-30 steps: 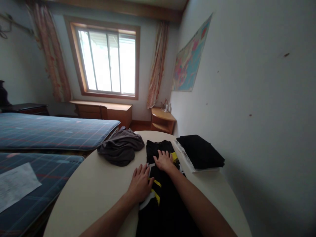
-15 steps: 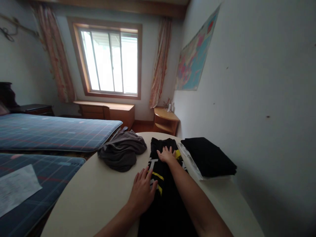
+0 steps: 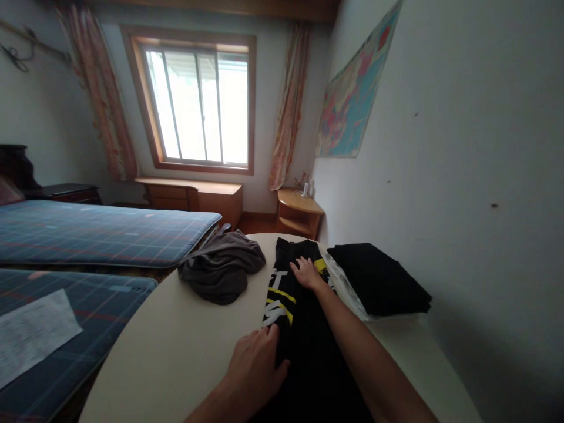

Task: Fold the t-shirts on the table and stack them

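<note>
Squarely before the person, who sat at six o'clock, a soft black garment [image 3: 304,335] lay in a long, narrow strip on the worktop [image 3: 185,352], running from six up towards twelve. Its matte cloth carried blocky white lettering [image 3: 279,279] and yellow bars [image 3: 282,295] along the nine o'clock side, and a yellow patch [image 3: 321,267] near one o'clock.

The right hand [image 3: 307,273] rested on the garment's upper part, its grip loose, fingers spread over the cloth. The left hand [image 3: 258,358] lay lower, at about seven, on the garment's near-left edge; its fingers were bent, but thumb and fingers stood apart (the shadowed black below it showed hardly any folds).

At eleven, well apart from both hands, slumped a crumpled heap of dark grey cloth [image 3: 222,267], all rounded creases. Just beside the garment, at one to two, sat a flat-topped black stack [image 3: 376,276] with squared corners, resting on a slick, whitish sheet [image 3: 348,289] that peeped out along its left side. The worktop itself was smooth, cream-coloured and curved at its rim.

Beyond, at nine to ten, stretched a blue plaid mattress [image 3: 101,232], while a creased white paper [image 3: 39,335] lay on a second plaid mattress [image 3: 101,311] nearer the person. A wood-framed window [image 3: 194,106] glared at eleven, and a coloured map [image 3: 352,100] hung on the wall at one.
</note>
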A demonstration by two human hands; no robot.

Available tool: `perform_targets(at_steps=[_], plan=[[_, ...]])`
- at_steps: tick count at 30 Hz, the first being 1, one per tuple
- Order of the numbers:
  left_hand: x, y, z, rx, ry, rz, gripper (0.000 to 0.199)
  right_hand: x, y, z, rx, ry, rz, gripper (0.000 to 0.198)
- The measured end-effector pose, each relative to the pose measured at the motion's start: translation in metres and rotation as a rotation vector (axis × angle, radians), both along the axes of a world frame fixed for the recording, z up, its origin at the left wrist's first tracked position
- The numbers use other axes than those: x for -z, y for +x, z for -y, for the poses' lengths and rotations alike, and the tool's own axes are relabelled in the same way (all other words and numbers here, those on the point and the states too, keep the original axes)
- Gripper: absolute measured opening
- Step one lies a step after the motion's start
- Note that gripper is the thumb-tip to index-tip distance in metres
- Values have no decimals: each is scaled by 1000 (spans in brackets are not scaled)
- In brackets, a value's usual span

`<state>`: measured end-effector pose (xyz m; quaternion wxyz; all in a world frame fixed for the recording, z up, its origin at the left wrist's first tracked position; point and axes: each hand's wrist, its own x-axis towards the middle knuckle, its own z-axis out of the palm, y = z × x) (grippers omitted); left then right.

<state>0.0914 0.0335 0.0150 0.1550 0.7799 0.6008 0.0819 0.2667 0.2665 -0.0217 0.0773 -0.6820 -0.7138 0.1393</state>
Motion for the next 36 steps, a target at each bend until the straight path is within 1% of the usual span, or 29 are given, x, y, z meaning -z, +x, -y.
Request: perform_targets(at_steps=[2, 4, 6, 8, 11, 14, 17, 20, 21, 23, 25, 26, 27, 29, 30, 31, 32, 33, 35, 36], plan=[[-2, -1, 5, 38, -70, -44, 33, 1, 6, 27, -50, 25, -1, 66], [-3, 0, 9, 54, -95, -53, 34, 2, 13, 57, -131, 53, -3, 67], [-5, 2, 12, 53, -90, -4, 32, 2, 19, 88, -225, 79, -19, 67], [-6, 4, 14, 76, -67, 104, 29, 0, 25, 117, -294, 92, -57, 66], [-6, 5, 19, 186, -86, 227, 34, -6, 32, 153, -303, 126, -141, 57], [-7, -1, 25, 276, -169, 200, 43, -10, 37, 178, -338, 202, -211, 44], [-12, -12, 27, 284, -220, 88, 49, -12, 40, 191, -432, 244, -241, 35], [-24, -22, 26, 334, -258, 18, 49, -12, 43, 192, -478, 263, -253, 33], [-29, -24, 25, 355, -263, 41, 47, -12, 43, 191, -485, 266, -257, 34], [-36, -23, 26, 379, -241, 152, 41, -11, 43, 188, -498, 269, -277, 35], [-40, -19, 28, 404, -226, 264, 39, -10, 42, 187, -507, 270, -315, 38], [-39, -16, 30, 436, -264, 296, 41, -9, 42, 187, -511, 265, -331, 38], [-37, -14, 31, 480, -355, 312, 44, -8, 40, 187, -514, 257, -343, 39], [-31, -10, 32, 556, -640, 332, 47, -7, 38, 187, -520, 239, -343, 39], [-27, -8, 31, 572, -770, 347, 45, -6, 37, 187, -526, 235, -337, 38], [-24, -7, 31, 574, -837, 362, 41, -5, 36, 187, -531, 237, -329, 37], [-21, -6, 30, 573, -817, 367, 38, -4, 35, 187, -538, 245, -322, 35], [-19, -5, 29, 571, -708, 356, 37, -4, 35, 187, -544, 254, -315, 34], [-16, -4, 28, 581, -367, 280, 38, -3, 35, 187, -540, 276, -306, 32], [-16, -3, 28, 595, -223, 231, 38, -2, 35, 187, -526, 287, -302, 33]])
